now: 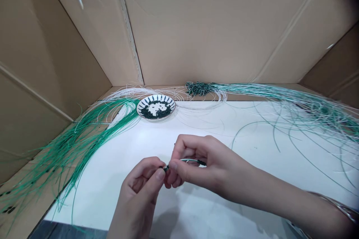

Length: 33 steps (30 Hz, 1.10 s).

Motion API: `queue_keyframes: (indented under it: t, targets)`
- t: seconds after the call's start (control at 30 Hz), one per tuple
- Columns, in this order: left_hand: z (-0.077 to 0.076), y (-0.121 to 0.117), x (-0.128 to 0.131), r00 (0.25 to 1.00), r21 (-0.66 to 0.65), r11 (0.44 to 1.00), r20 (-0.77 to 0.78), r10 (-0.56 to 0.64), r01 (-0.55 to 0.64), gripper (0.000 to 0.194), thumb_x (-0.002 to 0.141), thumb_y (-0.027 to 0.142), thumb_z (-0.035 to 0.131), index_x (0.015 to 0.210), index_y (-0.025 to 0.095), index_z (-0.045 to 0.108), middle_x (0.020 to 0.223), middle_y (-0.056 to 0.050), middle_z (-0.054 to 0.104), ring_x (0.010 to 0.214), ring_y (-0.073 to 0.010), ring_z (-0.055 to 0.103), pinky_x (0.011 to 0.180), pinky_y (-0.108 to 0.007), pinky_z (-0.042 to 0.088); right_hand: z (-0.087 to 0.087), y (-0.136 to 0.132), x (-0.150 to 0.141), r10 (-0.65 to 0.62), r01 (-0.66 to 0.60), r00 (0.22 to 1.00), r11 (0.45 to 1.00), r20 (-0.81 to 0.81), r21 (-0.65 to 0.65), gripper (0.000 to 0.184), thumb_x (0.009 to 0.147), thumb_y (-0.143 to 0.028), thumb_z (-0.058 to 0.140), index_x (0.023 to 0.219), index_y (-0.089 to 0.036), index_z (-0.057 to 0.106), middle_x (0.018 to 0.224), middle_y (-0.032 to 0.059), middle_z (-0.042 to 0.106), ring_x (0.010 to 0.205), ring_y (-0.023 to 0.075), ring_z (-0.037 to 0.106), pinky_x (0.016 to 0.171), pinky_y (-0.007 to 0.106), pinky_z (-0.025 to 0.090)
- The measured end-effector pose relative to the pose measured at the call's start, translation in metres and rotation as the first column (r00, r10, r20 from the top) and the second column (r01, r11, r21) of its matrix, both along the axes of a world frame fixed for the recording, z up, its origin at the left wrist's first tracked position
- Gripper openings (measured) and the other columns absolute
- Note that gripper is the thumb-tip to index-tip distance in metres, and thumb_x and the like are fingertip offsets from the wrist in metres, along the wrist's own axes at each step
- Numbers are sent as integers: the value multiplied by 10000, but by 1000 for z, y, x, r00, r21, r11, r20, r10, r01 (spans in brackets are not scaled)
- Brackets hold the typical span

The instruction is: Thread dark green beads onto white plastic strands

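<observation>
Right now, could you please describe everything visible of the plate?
The plate is round, shallow and white, seemingly ceramic, with dark stripes around its rim and a dark edge. It lies face up toward the back of the white board, holding small dark pieces in a ragged ring. Green and white wires crowd its left side; contact is unclear.

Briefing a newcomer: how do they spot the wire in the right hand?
Find the white board, then the left hand and right hand over its middle. The wire shows above the right thumb, pale green, a dark piece at its right end. Other wires lie along the back and sides; only this one is among fingers.
</observation>
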<state>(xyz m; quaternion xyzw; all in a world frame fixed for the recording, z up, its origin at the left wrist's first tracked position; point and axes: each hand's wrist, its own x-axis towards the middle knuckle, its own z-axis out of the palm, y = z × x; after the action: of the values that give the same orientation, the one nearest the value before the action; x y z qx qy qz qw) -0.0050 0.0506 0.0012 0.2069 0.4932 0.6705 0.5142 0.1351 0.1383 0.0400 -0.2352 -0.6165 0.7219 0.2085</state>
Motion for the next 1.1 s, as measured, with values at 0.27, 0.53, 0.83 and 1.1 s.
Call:
queue_keyframes:
  t: [0.27, 0.53, 0.83, 1.1]
  targets:
    - [0, 1, 3, 997, 19, 997, -24, 79, -79, 274, 558, 384, 969, 667, 218, 781, 627, 20, 725, 643, -127, 639, 650, -177, 530, -5, -6, -2, -39, 39, 998, 999, -39, -14, 224, 881, -293, 775, 784, -193, 599, 772, -12, 716, 810, 148, 693, 791, 257, 546]
    - [-5, 0, 3, 981, 42, 983, -70, 182, -180, 291, 528, 404, 977, 668, 231, 789, 626, 19, 742, 624, -137, 675, 624, -171, 555, -6, -12, -2, -94, 85, 995, 982, 45, 171, 201, 899, -293, 744, 797, -210, 592, 791, -19, 673, 848, 179, 666, 817, 294, 517]
    - [-1, -1, 3, 986, 27, 989, -78, 145, -143, 247, 549, 364, 955, 641, 219, 777, 601, 0, 733, 593, -156, 666, 601, -206, 554, -5, -10, -1, -77, 70, 996, 985, 42, 156, 203, 909, -291, 724, 791, -214, 578, 763, -32, 633, 833, 176, 655, 796, 291, 504]
    - [-4, -1, 4, 986, 12, 988, -59, 157, -157, 271, 539, 375, 962, 663, 218, 779, 621, 8, 734, 620, -150, 664, 618, -201, 553, -5, -11, -1, -77, 70, 996, 985, 41, 155, 200, 893, -271, 739, 783, -210, 584, 751, -36, 634, 821, 170, 655, 790, 284, 504]
